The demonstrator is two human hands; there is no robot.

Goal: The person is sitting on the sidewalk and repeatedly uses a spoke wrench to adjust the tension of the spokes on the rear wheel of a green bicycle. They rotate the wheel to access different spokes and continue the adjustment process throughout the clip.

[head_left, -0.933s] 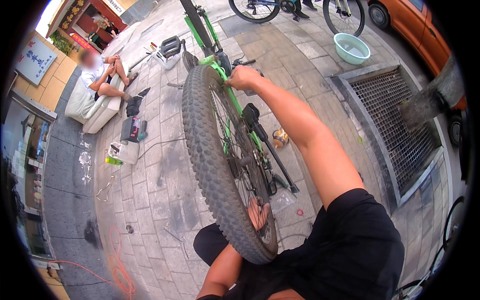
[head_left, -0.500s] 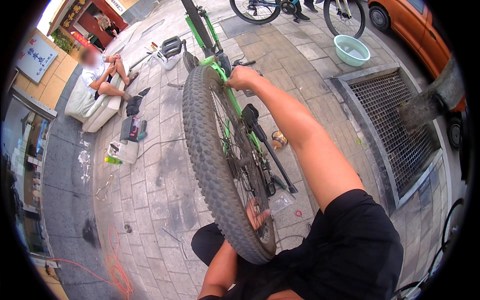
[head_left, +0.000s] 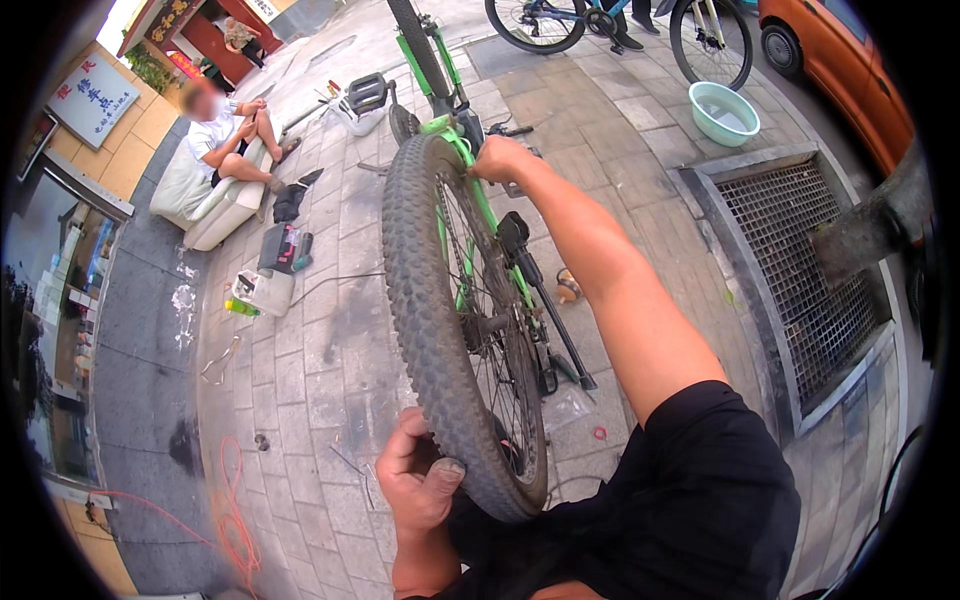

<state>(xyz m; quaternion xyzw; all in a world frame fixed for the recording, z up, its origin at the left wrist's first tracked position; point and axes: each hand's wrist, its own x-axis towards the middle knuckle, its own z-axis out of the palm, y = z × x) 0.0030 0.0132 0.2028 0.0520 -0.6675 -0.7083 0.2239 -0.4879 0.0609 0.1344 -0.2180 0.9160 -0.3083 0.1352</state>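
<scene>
The right hand (head_left: 503, 160) gripped the frame (head_left: 484, 207) beside the tire (head_left: 420, 270), likely good for steadying, and the left hand (head_left: 418, 487) curved open at its left edge.

I see my roomiest lane for the left hand (head_left: 418, 480) in the open paving (head_left: 330, 330) left of the tyre (head_left: 425, 300); toward the pavement's left edge, a white container (head_left: 263, 293) and an orange cord (head_left: 236, 535) break it up. Rightward, the tyre blocks me, and the spokes (head_left: 482, 360) offer only narrow gaps. My right hand (head_left: 500, 160), at the green frame (head_left: 486, 208), has bare paving out to the raised grate border (head_left: 745, 290) near the pavement's right edge. Between wheel and right forearm, the slanting kickstand (head_left: 560, 328) obstructs.
</scene>
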